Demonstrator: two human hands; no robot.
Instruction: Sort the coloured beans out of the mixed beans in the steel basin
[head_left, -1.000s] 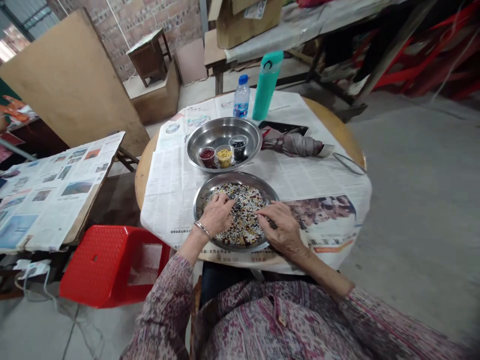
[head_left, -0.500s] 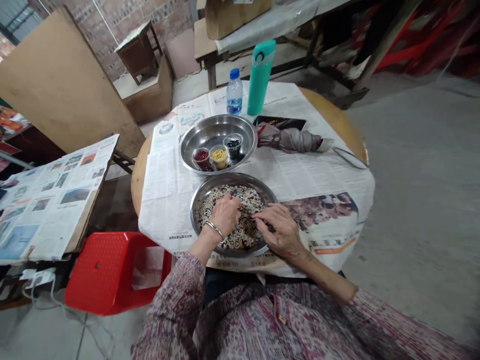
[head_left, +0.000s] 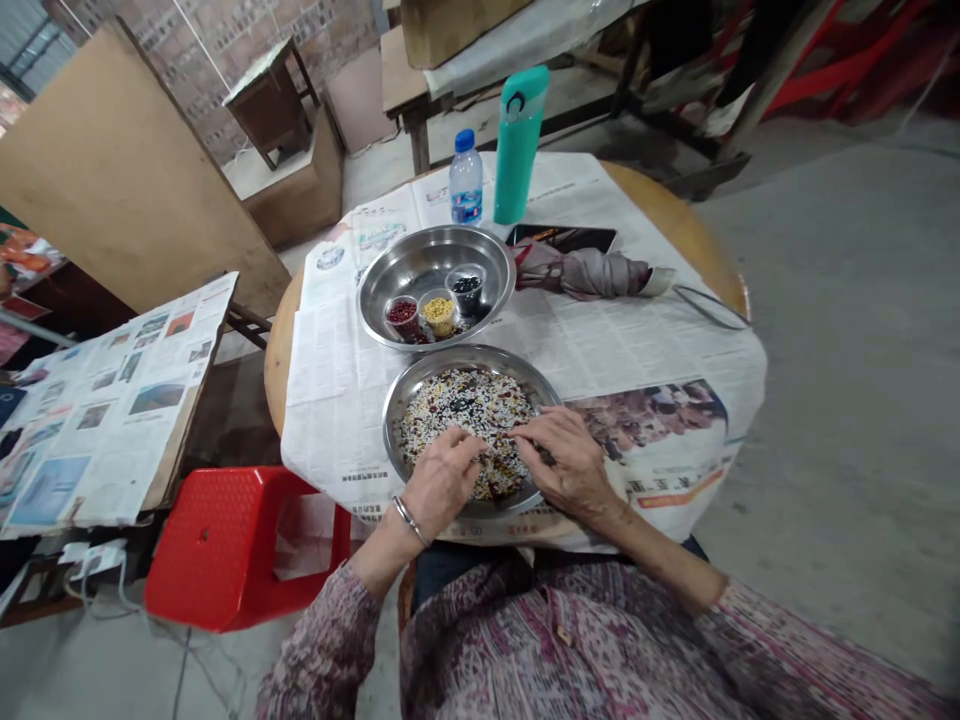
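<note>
A round steel tray (head_left: 391, 410) holds a spread mix of white grains with yellow, dark red and black beans (head_left: 465, 395). Over its near left part is my left hand (head_left: 444, 478), a silver bangle at the wrist, fingers drawn together in a pinch. My right hand (head_left: 574, 462) reaches across the right rim, thumb and forefinger pinched above the mix. Whatever is between the fingertips is too small to make out. Behind, a deeper steel basin (head_left: 397, 265) carries cups of red beans (head_left: 403, 316), yellow beans (head_left: 438, 312) and black beans (head_left: 466, 288).
Newspaper (head_left: 322, 385) covers the round table. At its back stand a water bottle (head_left: 466, 180) and a teal flask (head_left: 519, 145). A folded umbrella (head_left: 592, 272) lies before a dark phone-like slab (head_left: 562, 238). A red stool (head_left: 214, 550) is at the left.
My left hand has drawn back toward me from the middle of the tray, uncovering a patch of black beans. My right hand stays near the right rim. The view has shifted slightly.
</note>
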